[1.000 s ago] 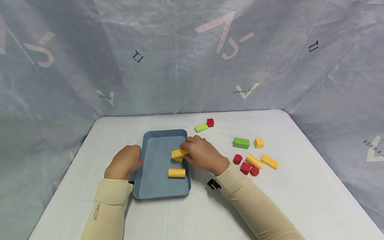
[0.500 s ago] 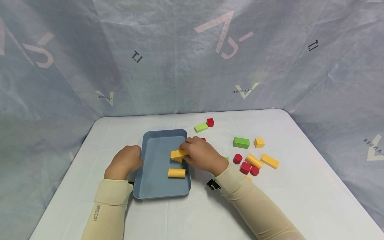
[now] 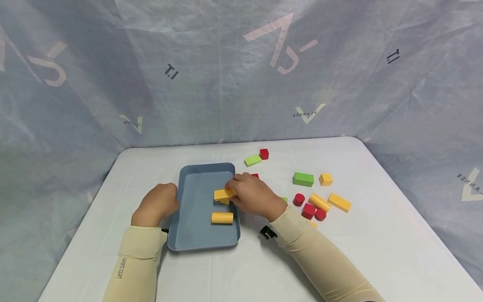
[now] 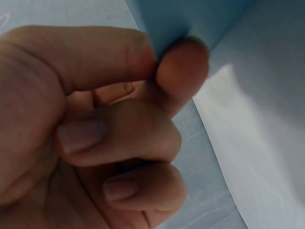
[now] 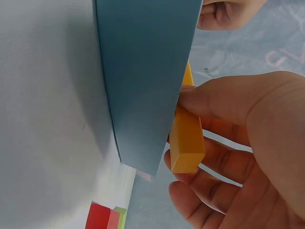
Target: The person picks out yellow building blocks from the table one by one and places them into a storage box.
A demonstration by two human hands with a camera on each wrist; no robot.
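A blue-grey tray (image 3: 196,197) lies on the white-covered table. My left hand (image 3: 156,204) pinches the tray's left wall between thumb and finger; the left wrist view shows that wall (image 4: 200,21) close up, the other fingers curled below. Over the tray's right side, my right hand (image 3: 255,195) grips a yellow rectangular block (image 3: 223,194). In the right wrist view this block (image 5: 187,140) is between thumb and fingers, beside the tray's wall (image 5: 143,76). Partly hidden under it in the head view is another yellow piece (image 3: 224,201). A yellow cylinder (image 3: 222,217) lies in the tray nearer me.
Right of the tray are a green block (image 3: 303,179), a yellow cube (image 3: 326,179), a yellow cylinder (image 3: 319,202), a yellow block (image 3: 339,202), a red cube (image 3: 308,211) and red cylinders (image 3: 299,199). Behind lie a light-green block (image 3: 253,160) and a red cube (image 3: 264,154).
My right hand and the yellow block have shifted very slightly left and down, uncovering bits of a red and a green piece behind the hand. The left hand and tray look the same.
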